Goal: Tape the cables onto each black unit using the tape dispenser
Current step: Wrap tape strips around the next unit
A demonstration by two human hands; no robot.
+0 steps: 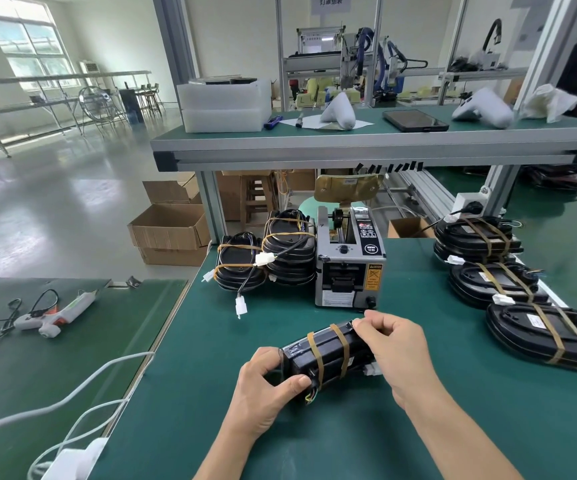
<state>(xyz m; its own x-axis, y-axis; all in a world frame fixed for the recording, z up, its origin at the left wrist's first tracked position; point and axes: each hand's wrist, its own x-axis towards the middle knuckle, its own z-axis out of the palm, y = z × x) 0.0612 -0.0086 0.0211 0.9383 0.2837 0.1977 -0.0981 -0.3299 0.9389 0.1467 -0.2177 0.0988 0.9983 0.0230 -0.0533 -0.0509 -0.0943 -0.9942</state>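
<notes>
Both hands held a taped unit [328, 355] on edge near the table's [210, 358] front: L hand [266, 386] clamped its near end, R hand [392, 344] pinched its far end, just before the dispenser [349, 268].

A unit [328, 355] is held between both hands at the near middle of the counter [418, 427]. Behind it the tape dispenser [349, 265] is placed, with stacked units [266, 258] at its left (two piles) and three more units [501, 282] at the right.
</notes>
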